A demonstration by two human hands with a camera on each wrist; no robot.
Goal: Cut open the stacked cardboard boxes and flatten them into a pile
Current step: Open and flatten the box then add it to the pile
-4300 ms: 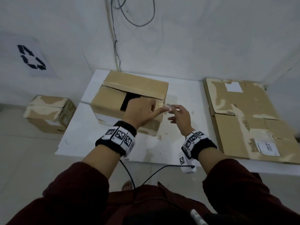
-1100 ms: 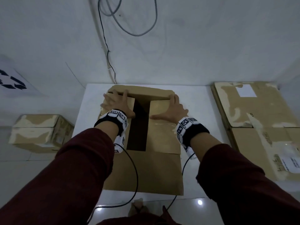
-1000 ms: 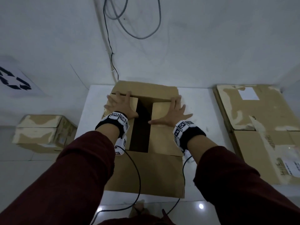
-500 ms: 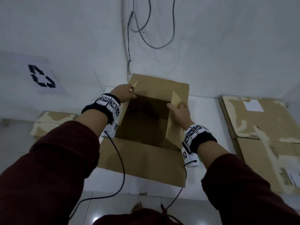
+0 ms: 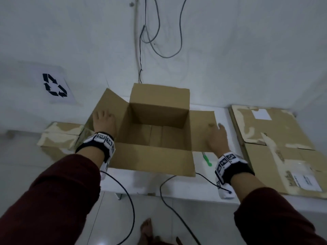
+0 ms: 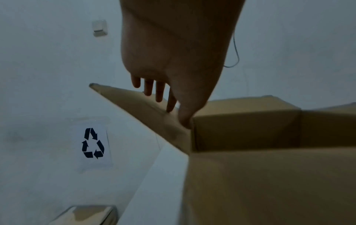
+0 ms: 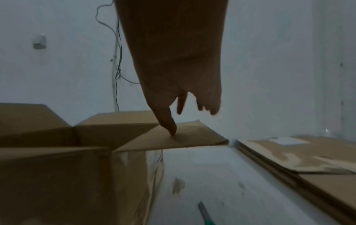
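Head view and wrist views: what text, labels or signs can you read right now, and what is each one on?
Black recycling arrows, no words: white sheet on the wall, left of the open box.
Printed text and white labels on the flattened cardboard pile: too small and blurred to read.
Square black-and-white coded markers, no words: wristbands.
Nothing else is readable.

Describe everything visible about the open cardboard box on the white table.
The cardboard box is plain brown, upright on the white table, open-topped and apparently empty. All four top flaps are folded outward: the far one stands up by the wall, the near one hangs toward the person. The left hand rests with straight fingers on the left flap; the right hand lies flat on the right flap, its thumb touching the cardboard.
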